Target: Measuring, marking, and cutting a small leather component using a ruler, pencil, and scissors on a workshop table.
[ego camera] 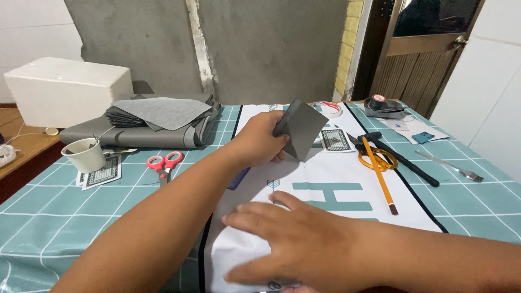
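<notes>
Left hand: the left hand (259,140) is reaching out over the middle of the table, its fingers clamping a folded piece of grey fabric (302,129) and lifting it clear of the surface.
Grey fabric: the piece is hanging tilted in the air, one corner pointing down, above the far part of the white sheet (331,179).
Right hand: the right hand (290,244) is lying flat and spread, palm down, pressing on the near end of the white sheet; it is gripping nothing.
Hands together or apart: the two hands are working well apart, the left one farther away and raised, the right one near the person and resting down.
White sheet: a long white sheet with teal lettering and dark edges is running down the middle of the table (65,217), which is wearing a teal checked cover.
Left side: red-handled scissors (163,163) are lying near a white paper cup (85,154) and a patterned card (103,173); behind them a stack of grey fabric (157,122) is sitting in front of a white foam box (65,89).
Right side: yellow-handled scissors (375,160) are lying under a long pencil (380,176), beside a black rod (410,163); a metal tool (450,166) is lying farther right.
Far edge: a tape roll (328,107) is showing just behind the raised fabric.
</notes>
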